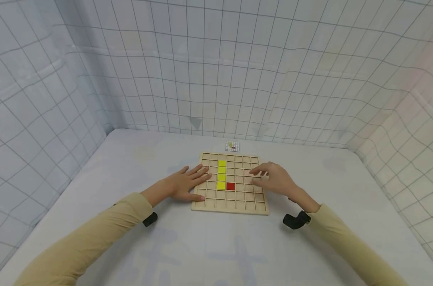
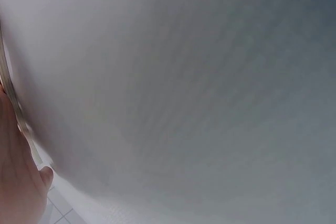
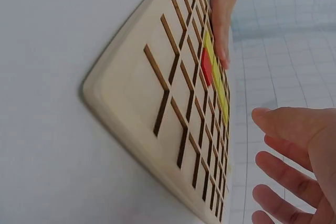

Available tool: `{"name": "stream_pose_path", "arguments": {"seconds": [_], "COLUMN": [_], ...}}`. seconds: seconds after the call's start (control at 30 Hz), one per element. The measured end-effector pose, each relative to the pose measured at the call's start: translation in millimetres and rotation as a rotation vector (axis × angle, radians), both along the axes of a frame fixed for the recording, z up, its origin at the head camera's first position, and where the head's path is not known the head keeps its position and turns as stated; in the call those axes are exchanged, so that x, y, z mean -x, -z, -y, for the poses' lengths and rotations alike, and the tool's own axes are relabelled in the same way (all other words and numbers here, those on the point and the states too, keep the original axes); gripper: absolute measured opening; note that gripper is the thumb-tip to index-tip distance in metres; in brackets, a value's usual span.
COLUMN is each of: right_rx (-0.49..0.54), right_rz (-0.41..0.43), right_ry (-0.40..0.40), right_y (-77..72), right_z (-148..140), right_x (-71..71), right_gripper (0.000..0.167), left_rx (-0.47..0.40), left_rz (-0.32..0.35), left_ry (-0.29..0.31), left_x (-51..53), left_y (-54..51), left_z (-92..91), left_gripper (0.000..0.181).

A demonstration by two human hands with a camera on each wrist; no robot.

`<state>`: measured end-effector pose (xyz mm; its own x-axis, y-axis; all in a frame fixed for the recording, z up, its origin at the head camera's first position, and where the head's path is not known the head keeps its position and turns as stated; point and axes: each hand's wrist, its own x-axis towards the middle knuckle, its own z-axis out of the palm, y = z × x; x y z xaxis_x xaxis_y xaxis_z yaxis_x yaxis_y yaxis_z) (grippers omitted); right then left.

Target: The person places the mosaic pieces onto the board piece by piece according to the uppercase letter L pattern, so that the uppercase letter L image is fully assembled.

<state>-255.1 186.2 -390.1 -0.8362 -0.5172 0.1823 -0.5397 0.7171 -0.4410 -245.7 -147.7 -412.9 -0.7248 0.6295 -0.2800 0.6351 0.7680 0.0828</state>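
Note:
A light wooden grid board point(image 1: 230, 205) lies on the white table. Yellow square tiles point(image 1: 221, 170) fill a column of its cells, and one red tile point(image 1: 230, 186) sits right of the lowest yellow one. My left hand point(image 1: 186, 184) rests spread on the board's left edge, fingers straight; the left wrist view catches only part of this hand point(image 2: 21, 171). Over the board's right edge hovers my right hand point(image 1: 276, 179), fingers loosely bent, thumb apart from them. In the right wrist view nothing shows between the thumb and fingers of that hand point(image 3: 299, 156).
Just behind the board lies a small card point(image 1: 232, 146) printed with a grid and coloured squares. Grid-patterned white curtains point(image 1: 216, 71) enclose the table point(image 1: 159, 254) at the back and sides. Black wrist devices point(image 1: 295, 221) hang under both forearms.

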Motion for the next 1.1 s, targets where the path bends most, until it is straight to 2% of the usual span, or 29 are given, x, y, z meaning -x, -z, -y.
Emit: {"name": "stream_pose_path", "arguments": {"seconds": [0.1,0.23,0.37,0.57,0.8,1.1], "right_rx": [0.007,0.004,-0.034,-0.071,-0.108,-0.095], "right_rz": [-0.031,-0.038,-0.002,0.040,0.070,0.094], "right_ry": [0.012,0.031,0.073,0.139,0.180,0.213], "right_y": [-1.5,4.3,11.5,14.6,18.5,24.9], "right_z": [-22,-52,-78,-107,-124,-124], "right_x": [-2.4,-9.1,-16.1,-23.0,-34.9,-43.9], "right_gripper": [0.032,0.034,0.037,0.039,0.041,0.037], "left_rx": [-0.015,-0.024,-0.006,0.000,0.005,-0.004], "left_rz": [0.004,0.018,0.019,-0.002,-0.002,-0.018], "left_ry": [0.001,0.007,0.010,0.004,0.015,0.020], "left_x": [-1.1,-3.7,-4.9,-2.1,-0.7,1.0], "left_y": [0.1,3.5,6.3,1.2,-0.2,0.5], "left_z": [0.3,0.2,0.6,0.5,1.3,1.9], "left_gripper": [0.085,0.085,0.085,0.083,0.084,0.083]}}
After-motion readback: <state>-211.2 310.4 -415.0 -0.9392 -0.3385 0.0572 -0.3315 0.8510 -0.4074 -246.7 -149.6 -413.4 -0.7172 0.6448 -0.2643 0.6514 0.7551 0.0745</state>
